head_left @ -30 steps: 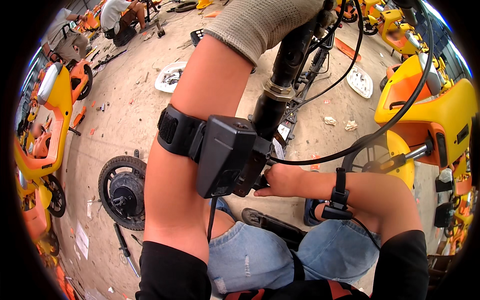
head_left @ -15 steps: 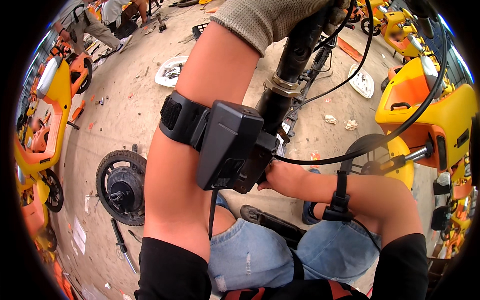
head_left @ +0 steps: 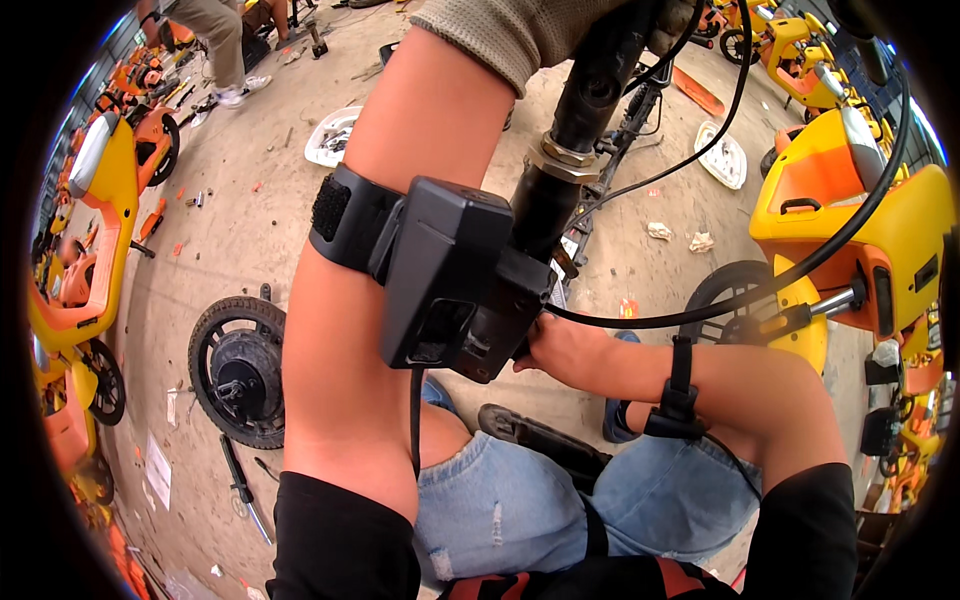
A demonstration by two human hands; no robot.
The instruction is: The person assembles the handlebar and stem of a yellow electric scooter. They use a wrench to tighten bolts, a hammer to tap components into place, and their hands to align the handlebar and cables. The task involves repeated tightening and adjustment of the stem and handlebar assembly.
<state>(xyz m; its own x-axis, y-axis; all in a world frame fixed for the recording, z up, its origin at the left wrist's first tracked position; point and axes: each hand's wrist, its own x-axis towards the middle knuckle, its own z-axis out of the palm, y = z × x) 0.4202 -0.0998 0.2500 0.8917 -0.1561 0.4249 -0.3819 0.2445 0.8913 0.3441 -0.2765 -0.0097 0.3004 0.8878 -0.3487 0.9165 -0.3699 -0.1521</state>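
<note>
A black metal tube (head_left: pixel 585 105) with large brass-coloured nuts (head_left: pixel 562 158) stands slanted in front of me. My left hand (head_left: pixel 510 38), in a grey knit glove, reaches to its upper part at the top edge; gloved fingers show past the tube's right side, wrapped round it. My bare right hand (head_left: pixel 568 348) is closed near the lower end of the tube. A black boxy device (head_left: pixel 440 270) strapped to my left forearm covers its fingertips, so what they grip is hidden. Black cables (head_left: pixel 700 318) loop from the tube toward the right.
A wheel with a hub motor (head_left: pixel 240 372) lies at left, beside a shock absorber (head_left: pixel 243 488). White trays (head_left: pixel 722 156) (head_left: pixel 328 138) rest on the floor. Yellow-orange scooters (head_left: pixel 850 220) line both sides. Behind the tube lies a black frame (head_left: pixel 625 140). Another person (head_left: pixel 215 40) stands far left.
My left forearm and its device have shifted slightly left and rolled a little. The tube has barely moved. The person far left has moved to the right. My right hand keeps its place.
</note>
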